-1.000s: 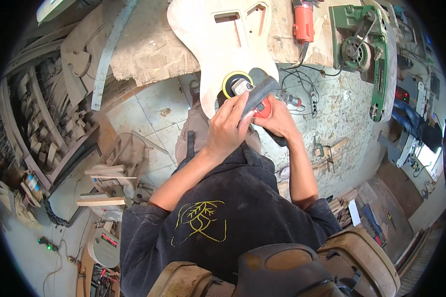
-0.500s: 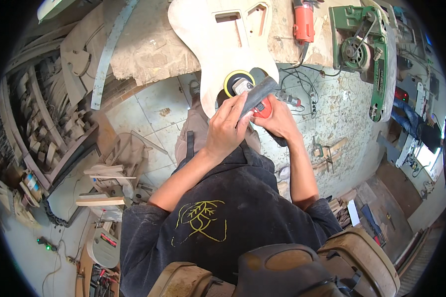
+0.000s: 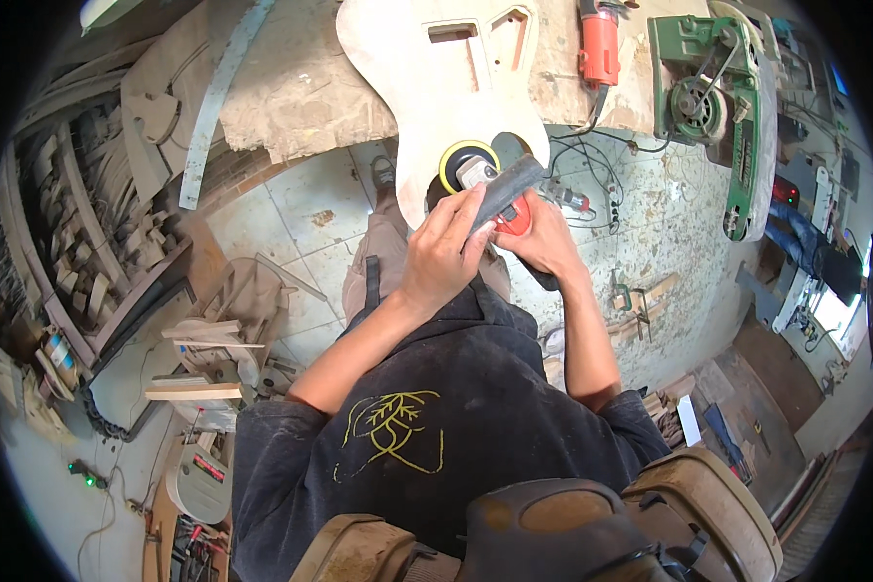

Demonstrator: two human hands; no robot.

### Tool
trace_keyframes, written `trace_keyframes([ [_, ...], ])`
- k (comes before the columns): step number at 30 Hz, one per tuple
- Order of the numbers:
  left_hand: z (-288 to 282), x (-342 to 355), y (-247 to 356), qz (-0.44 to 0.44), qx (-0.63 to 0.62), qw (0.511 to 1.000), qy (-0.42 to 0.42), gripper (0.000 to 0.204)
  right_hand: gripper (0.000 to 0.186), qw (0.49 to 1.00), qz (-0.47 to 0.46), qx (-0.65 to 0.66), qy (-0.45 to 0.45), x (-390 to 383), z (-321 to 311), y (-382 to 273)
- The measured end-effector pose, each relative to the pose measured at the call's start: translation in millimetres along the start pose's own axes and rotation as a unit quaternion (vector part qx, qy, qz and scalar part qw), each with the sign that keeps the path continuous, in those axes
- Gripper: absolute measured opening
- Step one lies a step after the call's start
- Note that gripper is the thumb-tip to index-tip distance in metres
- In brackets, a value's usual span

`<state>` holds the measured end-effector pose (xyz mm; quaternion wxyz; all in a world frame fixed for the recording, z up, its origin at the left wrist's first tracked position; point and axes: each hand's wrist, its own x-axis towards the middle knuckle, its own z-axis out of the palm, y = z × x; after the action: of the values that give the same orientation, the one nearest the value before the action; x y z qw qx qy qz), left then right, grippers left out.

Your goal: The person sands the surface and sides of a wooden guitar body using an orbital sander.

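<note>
A red angle sander (image 3: 516,215) with a round, yellow-rimmed pad (image 3: 468,167) is held in front of my body. My right hand (image 3: 545,238) is wrapped round its red body, and the black rear end sticks out below the palm. Across the top of the tool lies a dark grey strip (image 3: 509,191), whose material I cannot make out. My left hand (image 3: 443,242) pinches the strip's lower end, fingers closed. Just beyond, a pale wooden guitar body (image 3: 456,107) with cut-out cavities lies on the workbench and juts over its near edge; the pad overlaps its edge in view.
On the worn workbench (image 3: 301,107) rest a second red power tool (image 3: 599,48) and a green belt machine (image 3: 698,92). Cables (image 3: 592,170) and another tool (image 3: 574,200) lie below on the tiled floor. Wood offcuts (image 3: 82,262) fill a rack at left. Another person (image 3: 824,252) is far right.
The hands, sander and grey strip keep practically the same pose. Only the whole view has shifted very slightly, with the workbench and guitar body a little farther right in the picture.
</note>
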<state>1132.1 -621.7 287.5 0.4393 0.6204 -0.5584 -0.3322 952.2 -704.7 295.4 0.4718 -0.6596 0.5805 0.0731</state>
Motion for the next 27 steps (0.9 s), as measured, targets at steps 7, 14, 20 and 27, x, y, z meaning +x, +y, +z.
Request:
trace_keyframes([
  [7,0.4,-3.9,4.5,0.016,-0.005,1.000,-0.006,0.051,0.071,0.999,-0.014,0.027,0.010,-7.2,3.9,7.8],
  [14,-0.8,4.8,-3.2,0.012,-0.012,1.000,-0.007,0.051,0.072,1.000,-0.009,0.025,0.014,2.6,2.9,4.6],
  [20,4.6,2.7,0.8,0.026,-0.025,0.999,-0.011,0.052,0.072,0.999,-0.006,0.026,0.021,-3.9,1.7,12.4],
  [27,4.2,12.3,-0.8,0.017,-0.007,1.000,-0.006,0.049,0.072,0.999,-0.007,0.033,0.018,4.8,1.4,15.5],
])
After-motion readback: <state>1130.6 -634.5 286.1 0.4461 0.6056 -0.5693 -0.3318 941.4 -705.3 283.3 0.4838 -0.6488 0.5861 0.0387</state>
